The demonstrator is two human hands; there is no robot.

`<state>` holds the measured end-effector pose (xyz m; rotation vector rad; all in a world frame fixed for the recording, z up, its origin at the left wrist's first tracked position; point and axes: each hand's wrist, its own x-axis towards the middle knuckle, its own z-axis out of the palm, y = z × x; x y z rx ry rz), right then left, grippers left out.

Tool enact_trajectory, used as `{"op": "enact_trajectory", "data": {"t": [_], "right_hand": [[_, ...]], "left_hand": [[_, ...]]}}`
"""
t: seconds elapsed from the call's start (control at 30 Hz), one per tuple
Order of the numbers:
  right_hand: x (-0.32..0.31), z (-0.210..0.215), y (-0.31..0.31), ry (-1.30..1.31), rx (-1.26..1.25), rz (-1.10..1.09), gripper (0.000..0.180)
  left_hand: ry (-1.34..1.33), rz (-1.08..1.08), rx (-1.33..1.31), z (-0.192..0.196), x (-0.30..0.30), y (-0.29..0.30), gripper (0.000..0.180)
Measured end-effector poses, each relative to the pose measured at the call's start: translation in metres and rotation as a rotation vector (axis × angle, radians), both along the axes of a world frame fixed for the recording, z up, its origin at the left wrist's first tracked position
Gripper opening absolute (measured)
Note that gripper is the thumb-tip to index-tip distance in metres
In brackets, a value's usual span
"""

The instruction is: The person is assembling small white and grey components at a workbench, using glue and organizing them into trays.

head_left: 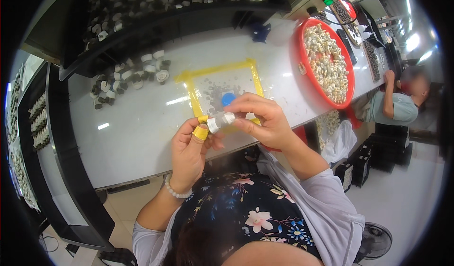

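In front of my body, both hands pinch a small white-and-grey cylindrical piece (219, 123) above the worktable. My left hand (185, 143) closes on its left end, with yellow tape wrapped round the thumb and a fingertip. At the right end, the thumb and fingers of my right hand (267, 119) grip the same piece. Just beyond it lies a round blue cap-like thing (229, 99), on a grey-speckled patch framed by yellow tape (220, 66). A cluster of similar white-and-grey pieces (118, 81) lies to the left on the white tabletop (137, 138).
A red basin (351, 84) heaped with small whitish pieces stands at the right. Across the back runs a dark shelf (189, 27) holding many similar pieces. A black rack (78, 171) borders the left side. Another person (395, 102) sits far right, and a dark-blue crumpled item (260, 32) lies behind.
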<state>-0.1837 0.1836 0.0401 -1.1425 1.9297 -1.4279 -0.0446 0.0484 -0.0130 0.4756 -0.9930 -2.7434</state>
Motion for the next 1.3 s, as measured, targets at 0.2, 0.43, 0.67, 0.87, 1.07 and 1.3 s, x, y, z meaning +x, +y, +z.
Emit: {"op": "enact_trajectory", "data": {"t": [0.2, 0.43, 0.67, 0.87, 1.07, 1.3], "right_hand": [[0.006, 0.002, -0.005, 0.109, -0.006, 0.018, 0.026], [0.009, -0.005, -0.004, 0.207, -0.05, 0.031, 0.028], [-0.012, 0.001, 0.017, 0.189, 0.026, 0.122, 0.028], [-0.127, 0.019, 0.113, 0.745, 0.441, -0.673, 0.043], [-0.174, -0.012, 0.152, 0.669, 0.801, -0.728, 0.074], [-0.181, -0.021, 0.146, 0.734, 0.669, -0.687, 0.056]], "left_hand": [[-0.022, 0.013, -0.009, 0.0, 0.0, 0.003, 0.025], [-0.065, 0.062, -0.174, -0.001, -0.001, 0.01, 0.02], [-0.089, -0.008, -0.285, 0.013, 0.009, -0.008, 0.017], [-0.273, 0.43, -1.253, -0.01, 0.066, -0.067, 0.025], [-0.559, 0.444, -1.745, -0.003, 0.089, -0.099, 0.023], [-0.374, 0.496, -1.925, 0.031, 0.04, -0.077, 0.04]]}}
